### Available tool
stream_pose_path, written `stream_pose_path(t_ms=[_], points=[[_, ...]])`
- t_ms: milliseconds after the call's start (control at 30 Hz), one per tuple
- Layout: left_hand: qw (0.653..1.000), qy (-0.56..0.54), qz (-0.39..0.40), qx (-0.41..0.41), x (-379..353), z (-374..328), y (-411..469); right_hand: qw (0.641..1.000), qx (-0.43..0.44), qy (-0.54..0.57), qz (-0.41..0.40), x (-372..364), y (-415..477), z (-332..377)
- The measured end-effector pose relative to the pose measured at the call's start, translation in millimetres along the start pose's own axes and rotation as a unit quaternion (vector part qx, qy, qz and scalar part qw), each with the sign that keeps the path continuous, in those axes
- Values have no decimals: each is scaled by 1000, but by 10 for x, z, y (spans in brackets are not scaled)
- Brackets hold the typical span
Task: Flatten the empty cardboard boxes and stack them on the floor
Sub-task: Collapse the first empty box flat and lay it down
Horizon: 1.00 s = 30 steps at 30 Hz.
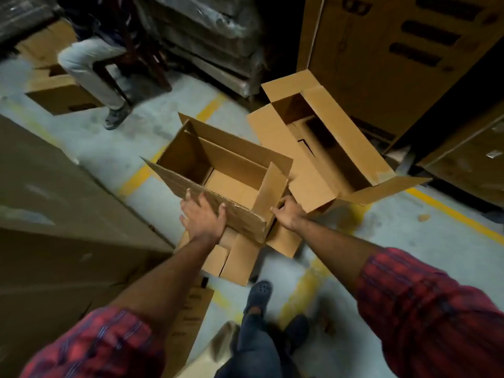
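An open, empty brown cardboard box stands in the middle of the floor with its flaps up. My left hand grips its near flap, fingers curled over the corrugated edge. My right hand holds the box's near right corner, below the raised side flap. Flattened cardboard lies under and in front of the box. A second, longer open box stands just to the right, flaps spread out.
A person sits on a chair at the back left, with another box beside them. Large cartons rise on the left and tall ones on the right. Yellow lines mark the grey floor. My feet are below.
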<state>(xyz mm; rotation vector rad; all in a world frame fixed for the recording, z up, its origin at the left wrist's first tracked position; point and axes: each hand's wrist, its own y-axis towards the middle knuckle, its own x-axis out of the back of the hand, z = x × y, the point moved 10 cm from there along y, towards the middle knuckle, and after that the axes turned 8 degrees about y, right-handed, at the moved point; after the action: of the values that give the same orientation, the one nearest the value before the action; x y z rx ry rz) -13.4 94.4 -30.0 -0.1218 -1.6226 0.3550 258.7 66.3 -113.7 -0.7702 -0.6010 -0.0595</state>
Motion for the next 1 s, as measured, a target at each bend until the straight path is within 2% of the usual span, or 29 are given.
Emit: stream_pose_path(t_ms=[67,200,267,400,533,667,733,867,1000], points=[[992,-102,8,80,-110,192,102,997,-43,59,-4,-87,143,23],[955,-262,55,130,-433,309,267,968,-136,211,-13,-244,244,131],[929,-324,74,162,-555,343,344,953,-169,250,-12,-345,378,121],[867,-421,152,220,-850,316,399,941,-197,275,-2,-469,524,122],[796,-506,197,267,-989,196,412,949,-188,254,11,-441,463,257],[744,-572,217,267,-950,5,539,958,-161,239,-13,-370,525,95],[742,-581,197,271,-862,-6,597,955,-135,263,-25,-250,389,88],[781,-551,164,244,-744,173,551,956,-75,284,-21,-12,248,-10],[795,-552,136,210,-639,346,469,975,17,215,-47,261,93,97]])
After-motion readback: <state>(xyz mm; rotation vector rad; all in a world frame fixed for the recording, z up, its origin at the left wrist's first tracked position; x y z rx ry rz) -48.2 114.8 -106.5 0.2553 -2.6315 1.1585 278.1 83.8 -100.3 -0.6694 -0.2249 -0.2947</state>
